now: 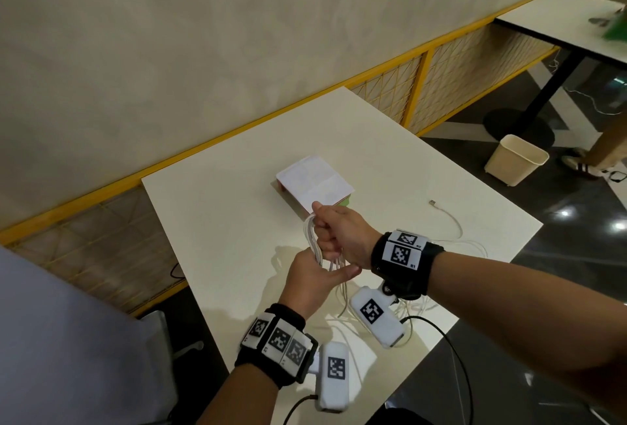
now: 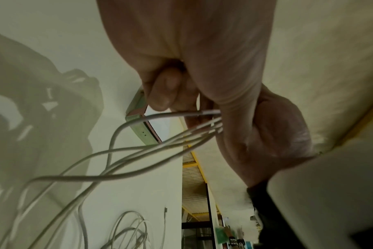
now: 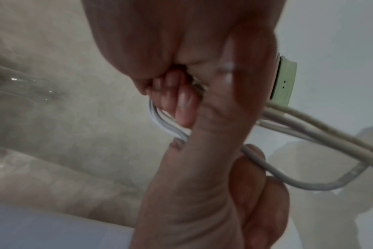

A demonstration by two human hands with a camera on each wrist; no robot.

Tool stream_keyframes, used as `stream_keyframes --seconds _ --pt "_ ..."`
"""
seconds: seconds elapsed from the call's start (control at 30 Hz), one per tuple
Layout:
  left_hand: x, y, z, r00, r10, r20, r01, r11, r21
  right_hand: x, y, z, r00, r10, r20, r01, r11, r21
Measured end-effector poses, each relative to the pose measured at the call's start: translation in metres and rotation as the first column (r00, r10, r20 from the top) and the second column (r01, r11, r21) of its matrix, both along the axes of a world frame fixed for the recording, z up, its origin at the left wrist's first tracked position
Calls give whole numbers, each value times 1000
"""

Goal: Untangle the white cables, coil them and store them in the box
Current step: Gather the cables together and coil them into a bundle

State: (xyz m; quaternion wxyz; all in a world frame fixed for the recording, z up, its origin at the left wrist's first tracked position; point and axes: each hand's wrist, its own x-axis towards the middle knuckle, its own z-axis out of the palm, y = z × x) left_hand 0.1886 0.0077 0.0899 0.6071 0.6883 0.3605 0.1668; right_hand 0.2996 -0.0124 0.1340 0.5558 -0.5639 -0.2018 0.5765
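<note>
My right hand (image 1: pixel 327 231) is a fist gripping a bundle of white cable loops (image 1: pixel 312 238) above the white table (image 1: pixel 220 221). In the right wrist view its fingers (image 3: pixel 181 104) curl round the loops (image 3: pixel 164 123). Just below, my left hand (image 1: pixel 314 277) holds the strands hanging from the bundle, thumb pointing right; several strands (image 2: pixel 151 148) fan out from it towards the table. The box (image 1: pixel 312 183), white on top with pink and green sides, lies just beyond the hands and also shows in both wrist views (image 2: pixel 143 133) (image 3: pixel 285 80).
More white cable (image 1: pixel 454 221) with a USB plug (image 1: pixel 432 202) trails over the table's right side, and a tangle (image 1: pixel 414 306) lies under my right wrist. A cream bin (image 1: pixel 515 160) stands on the floor to the right. A yellow-framed mesh rail (image 1: pixel 420 85) borders the table's far edge.
</note>
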Motion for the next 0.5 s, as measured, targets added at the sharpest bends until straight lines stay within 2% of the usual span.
stream_keyframes --seconds 0.1,0.2,0.27,0.37,0.43,0.5 --pt "-1 7 -2 997 -25 -79 30 998 62 1 -2 1 998 0 -58 1 1000 16" --pt "-1 10 -4 988 -24 -151 41 993 111 0 -3 -1 1000 1 -20 0 999 47" --pt "-1 11 -4 984 -20 -178 44 990 133 -1 -4 -2 991 16 132 -27 996 84" --pt "-2 14 -2 979 -34 -200 57 992 113 2 -5 -5 869 37 494 -78 995 62" --pt "-1 15 -1 981 -22 -192 43 994 105 4 -5 -9 837 22 546 -60 997 53" --pt "0 15 -2 982 -23 -190 45 993 113 2 -4 -13 862 13 507 -40 998 43"
